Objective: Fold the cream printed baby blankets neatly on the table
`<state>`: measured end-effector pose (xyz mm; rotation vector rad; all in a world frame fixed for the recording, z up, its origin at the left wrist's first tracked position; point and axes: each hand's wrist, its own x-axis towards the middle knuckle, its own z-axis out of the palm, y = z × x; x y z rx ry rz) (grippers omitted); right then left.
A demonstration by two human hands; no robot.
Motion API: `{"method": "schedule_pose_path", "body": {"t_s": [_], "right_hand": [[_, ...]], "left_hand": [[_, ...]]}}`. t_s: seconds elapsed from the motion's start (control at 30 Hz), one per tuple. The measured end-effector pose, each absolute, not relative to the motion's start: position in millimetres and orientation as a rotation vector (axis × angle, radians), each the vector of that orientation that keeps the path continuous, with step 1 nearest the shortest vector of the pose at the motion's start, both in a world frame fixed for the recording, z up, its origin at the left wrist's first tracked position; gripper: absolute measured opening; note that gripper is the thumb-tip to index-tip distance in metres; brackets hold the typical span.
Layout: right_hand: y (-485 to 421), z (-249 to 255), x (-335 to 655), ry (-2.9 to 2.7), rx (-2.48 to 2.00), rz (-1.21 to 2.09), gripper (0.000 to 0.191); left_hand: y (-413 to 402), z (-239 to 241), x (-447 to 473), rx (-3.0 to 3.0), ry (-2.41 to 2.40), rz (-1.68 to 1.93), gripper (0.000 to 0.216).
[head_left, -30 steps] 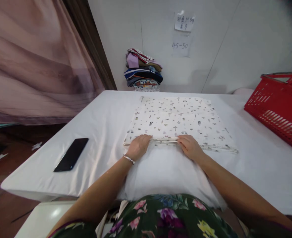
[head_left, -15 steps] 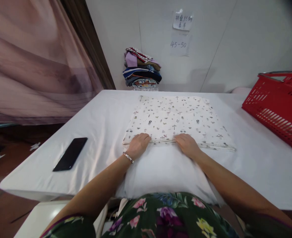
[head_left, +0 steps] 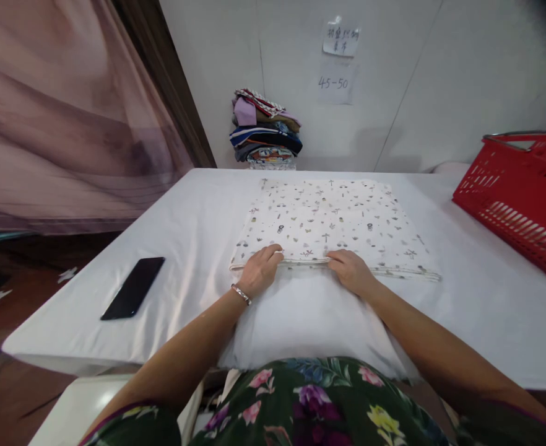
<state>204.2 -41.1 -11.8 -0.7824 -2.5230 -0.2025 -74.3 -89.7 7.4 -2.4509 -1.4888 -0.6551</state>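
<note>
A white cloth [head_left: 329,217] with a small print of palms and other little figures lies folded in layers, flat on the table. My left hand [head_left: 261,269] pinches its near edge left of the middle, fingers curled over the top layer. Farther right along that same edge, my right hand [head_left: 351,271] grips the cloth between thumb and fingers. Between the two hands the edge is lifted slightly, and the layers below show. The thumbs are partly hidden.
The table [head_left: 194,248] has a white cover. A black phone [head_left: 134,288] lies at the left, a red plastic basket [head_left: 519,204] stands at the right. Behind the far edge is a stack of folded fabrics [head_left: 266,130]. A pink curtain [head_left: 69,111] hangs at the left.
Between my hands, the cloth's near edge has risen a little, and my left fingers have shifted slightly upward. Both hands keep their hold on it.
</note>
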Motion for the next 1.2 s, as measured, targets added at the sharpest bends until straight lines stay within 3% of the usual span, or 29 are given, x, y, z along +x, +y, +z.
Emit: {"method": "schedule_pose_path", "body": {"t_s": [0.3, 0.43, 0.6, 1.2], "right_hand": [[-46, -5, 202, -2.620, -0.874, -0.104, 0.017], [-46, -7, 200, -2.642, -0.916, -0.146, 0.019], [-48, -6, 198, -2.611, -0.891, -0.090, 0.022], [-56, -3, 196, -2.609, -0.863, 0.057, 0.019]], "left_hand": [[-91, 7, -78, -2.587, -1.459, -0.504, 0.031], [-95, 15, -74, -2.638, -1.432, -0.419, 0.017], [-93, 16, -70, -2.596, -1.473, -0.400, 0.023], [-97, 9, -74, -2.677, -1.424, -0.898, 0.010]]}}
